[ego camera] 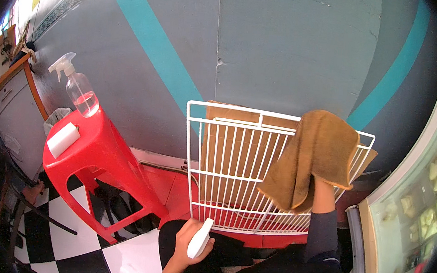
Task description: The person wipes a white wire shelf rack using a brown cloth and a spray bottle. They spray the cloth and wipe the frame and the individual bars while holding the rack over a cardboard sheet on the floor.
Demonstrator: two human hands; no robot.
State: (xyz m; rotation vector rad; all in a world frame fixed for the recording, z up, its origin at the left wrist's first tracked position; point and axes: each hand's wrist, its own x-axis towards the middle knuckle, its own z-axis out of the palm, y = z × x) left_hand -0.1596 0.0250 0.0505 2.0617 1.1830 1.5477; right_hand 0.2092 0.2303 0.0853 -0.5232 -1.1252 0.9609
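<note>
Before me a white wire shelf rack [225, 175] stands upright, its lower edge near my lap. My right hand [323, 192] is at the rack's right side, mostly hidden beneath a brown cloth [310, 152] that it holds; only the wrist shows. The cloth, with its orange-stitched edge, drapes over the rack's upper right bars. Low in front of the rack, my left hand [190, 241] grips a smooth white tapered object [200, 238]. It looks like a spray bottle's head, but its lower part is hidden.
A red plastic stool [122, 163] at left bears a clear spray bottle [85, 99] with pink liquid and a white block [63, 140]. Cardboard [221, 148] leans against the grey wall [288, 56] behind the rack. A glass-fronted case [409, 231] borders the right. Another person's hand or foot [33, 191] shows at far left.
</note>
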